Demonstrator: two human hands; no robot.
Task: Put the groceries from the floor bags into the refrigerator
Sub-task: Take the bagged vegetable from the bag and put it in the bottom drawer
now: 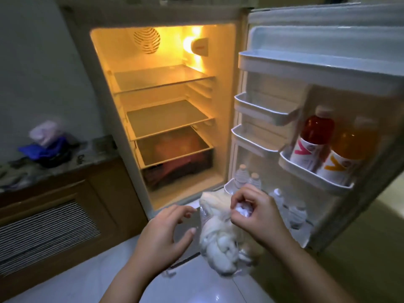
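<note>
Here, clear plastic bag (220, 241) — pale lumpy contents, right hand (255, 213) pinching top

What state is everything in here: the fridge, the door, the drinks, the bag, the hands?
Refrigerator door: open wide.
Interior light: on.
Glass shelves: bare.
Red bottle and orange bottle: upright in a door rack.
Plastic bag: hanging, off the floor.
Right hand: gripping the bag's top.
Left hand: open, beside the bag.

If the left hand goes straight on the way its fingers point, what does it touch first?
Most likely the clear plastic bag that the right hand holds up; the left hand fingers point right at it. Depth is unclear.
</note>
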